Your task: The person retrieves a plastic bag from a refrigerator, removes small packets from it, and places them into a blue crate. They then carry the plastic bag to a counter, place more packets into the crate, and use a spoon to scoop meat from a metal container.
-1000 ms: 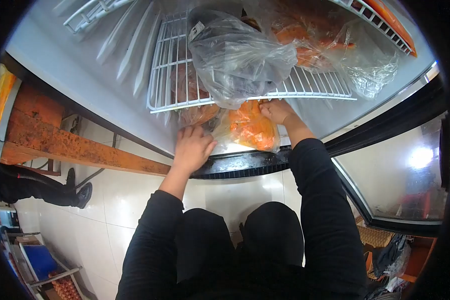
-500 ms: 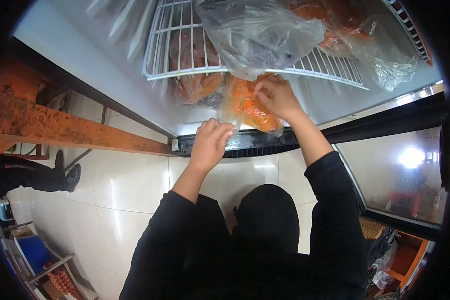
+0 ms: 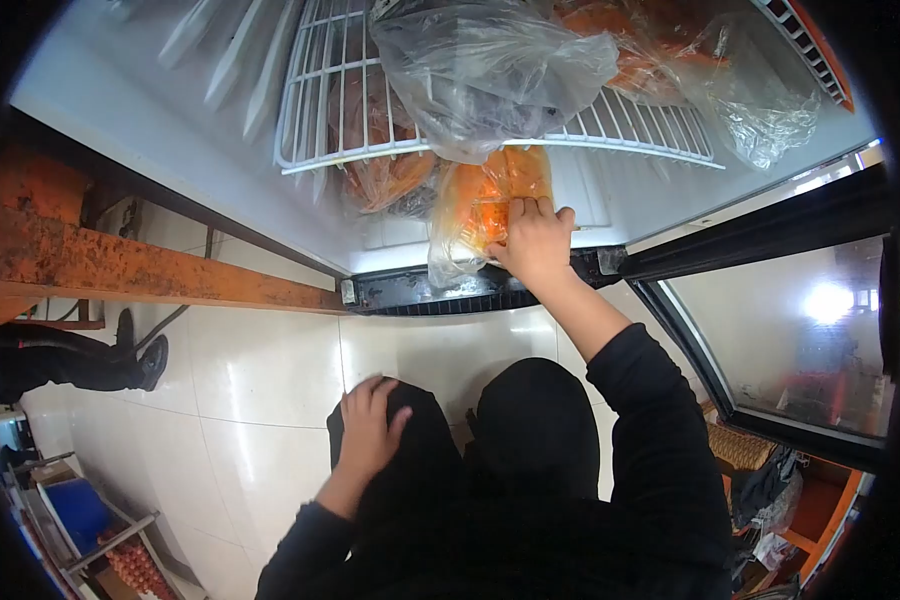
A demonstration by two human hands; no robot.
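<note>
A clear plastic bag of orange food (image 3: 470, 195) lies on the bottom of the open fridge, at the front under the wire shelf. My right hand (image 3: 537, 240) rests against its right side, fingers curled over the bag and thumb at its lower edge. The loose end of the bag hangs over the black sill (image 3: 410, 293). Away from the fridge, my left hand (image 3: 368, 430) is open above my left knee and holds nothing. Left of the orange bag sits another bag with reddish-brown contents (image 3: 375, 180), partly behind the wire shelf.
On the white wire shelf (image 3: 355, 155) lie a large clear bag (image 3: 490, 85) and bags of orange food (image 3: 635, 60). The glass door (image 3: 790, 350) stands open at right. An orange beam (image 3: 200, 265) runs along the left. Another person's leg and shoe (image 3: 150, 363) show at far left.
My left hand has let go of the bag's end and dropped back to my knee. My right hand has shifted down onto the bag's right side, and the bag sits slightly further left.
</note>
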